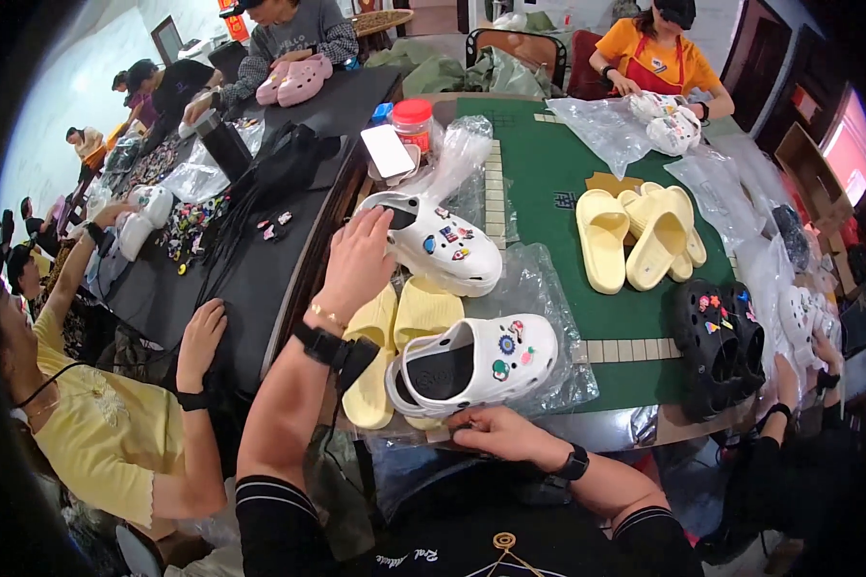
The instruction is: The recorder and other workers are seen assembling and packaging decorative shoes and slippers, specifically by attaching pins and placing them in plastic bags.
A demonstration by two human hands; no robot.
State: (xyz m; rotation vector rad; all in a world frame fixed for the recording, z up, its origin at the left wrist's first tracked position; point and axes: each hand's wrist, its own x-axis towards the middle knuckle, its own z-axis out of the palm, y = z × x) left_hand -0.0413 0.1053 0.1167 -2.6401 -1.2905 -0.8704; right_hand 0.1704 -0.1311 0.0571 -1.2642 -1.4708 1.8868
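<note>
White foam clog with colourful charms [481,385]: the landmark, here called the near clog; it lies sole down at the table's near edge, toe to the right.
Second white foam clog with charms [438,267]: just beyond the near clog, a little to its left, toe slanting right and toward it.
Left hand [361,255]: beyond and left of the near clog, fingers bent over the second clog's heel end; how firmly they grip, I cannot tell.
Right hand [502,435]: just below the near clog's side, fingers together and partly bent; whether they pinch anything, I cannot tell.
Pale yellow ribbed slides [368,399]: left of the near clog and partly hidden by it.
Crinkled clear plastic bag [570,380]: under and right of the near clog.
Smooth pale yellow slides [603,245]: beyond and right of the near clog, on a green mat [611,315].
Black foam clogs with charms [695,348]: well to the near clog's right.
</note>
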